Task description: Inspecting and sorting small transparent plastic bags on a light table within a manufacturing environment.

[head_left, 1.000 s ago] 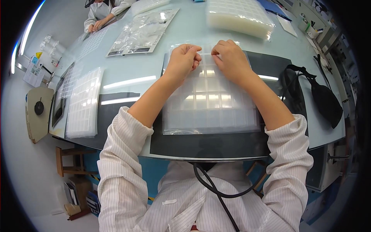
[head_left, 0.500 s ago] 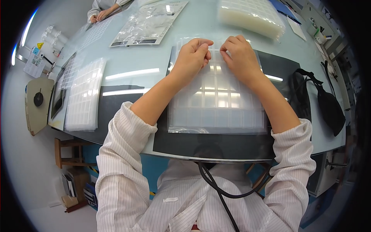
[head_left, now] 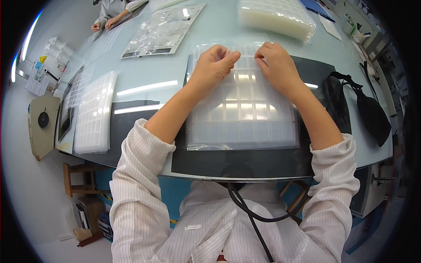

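Observation:
A stack of clear plastic sheets with gridded pockets point(head_left: 241, 131) lies on a black mat point(head_left: 219, 164) right in front of me. Over its far left part my left hand point(head_left: 213, 68) is closed, the thumb meeting the curled fingers. Across a small gap, my right hand point(head_left: 277, 65) pinches at the sheets' far right part, fingertips pressed down close to the plastic. Whatever sits between the fingertips of either hand is too small or too clear to make out.
Another stack of gridded sheets point(head_left: 94, 114) lies at left. Farther off are a clear bag point(head_left: 164, 30) and a thick wrapped stack point(head_left: 276, 19). A black strapped item point(head_left: 372, 114) rests at right. Another person's hands point(head_left: 105, 24) are at the far left.
My left thumb has straightened and the hand has turned slightly. My right hand has shifted a little to the right. The whole view has moved slightly, and the other person's hands have moved apart.

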Available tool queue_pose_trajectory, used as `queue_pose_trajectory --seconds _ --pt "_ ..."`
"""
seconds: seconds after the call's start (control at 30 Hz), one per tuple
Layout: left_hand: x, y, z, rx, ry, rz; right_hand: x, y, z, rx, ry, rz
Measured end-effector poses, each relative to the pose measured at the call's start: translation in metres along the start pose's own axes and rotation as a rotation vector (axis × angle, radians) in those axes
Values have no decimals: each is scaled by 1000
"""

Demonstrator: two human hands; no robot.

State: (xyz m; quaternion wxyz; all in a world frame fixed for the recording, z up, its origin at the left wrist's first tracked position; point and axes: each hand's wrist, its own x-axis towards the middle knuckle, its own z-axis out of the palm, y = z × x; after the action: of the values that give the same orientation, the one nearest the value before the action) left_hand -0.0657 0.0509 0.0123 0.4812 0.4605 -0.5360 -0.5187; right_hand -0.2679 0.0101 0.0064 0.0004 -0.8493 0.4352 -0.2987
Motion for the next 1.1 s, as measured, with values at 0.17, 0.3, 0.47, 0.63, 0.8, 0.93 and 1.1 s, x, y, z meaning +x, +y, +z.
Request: queue_pose_trajectory --seconds 0.17,0.3,0.47,0.63,0.8,0.93,1.1 --pt "0 2 -1 29 -18 -17 -3 6 3 5 43 -49" --pt "0 2 -3 28 -25 -37 -2 -1 -1 24 21 -40" --pt "-1 5 3 29 -41 2 -3 5 7 -21 121 -85" --pt "11 3 7 250 -90 133 2 -1 -8 99 78 -122" --pt "13 13 19 249 -165 42 2 3 -25 548 67 171" --pt "18 9 35 29 -71 -55 -12 20 -10 10 103 -51" --pt "22 1 35 64 -56 -54 -11 17 -12 -45 52 -18"
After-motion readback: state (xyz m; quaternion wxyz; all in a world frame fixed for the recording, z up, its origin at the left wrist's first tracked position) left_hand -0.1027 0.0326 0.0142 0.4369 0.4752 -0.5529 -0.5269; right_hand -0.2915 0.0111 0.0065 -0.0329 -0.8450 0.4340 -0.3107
